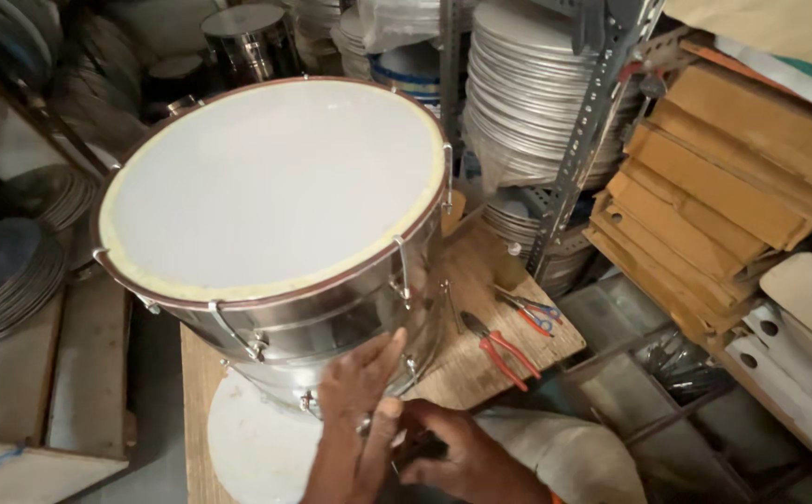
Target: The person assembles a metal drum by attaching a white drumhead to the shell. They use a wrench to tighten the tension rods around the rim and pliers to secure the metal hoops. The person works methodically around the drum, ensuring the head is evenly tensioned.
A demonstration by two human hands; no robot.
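Note:
A big steel drum with a white skin and a reddish hoop stands tilted on a wooden bench. My left hand lies flat against the drum's lower shell, fingers together, by a tension lug near the bottom rim. My right hand is just below and to the right, curled around a small dark tool held at that same lug; the tool is mostly hidden.
Red-handled pliers and a second red and blue pair lie on the bench right of the drum. A white disc lies under it. Stacked drum skins fill a metal rack behind; cardboard boxes pile at right.

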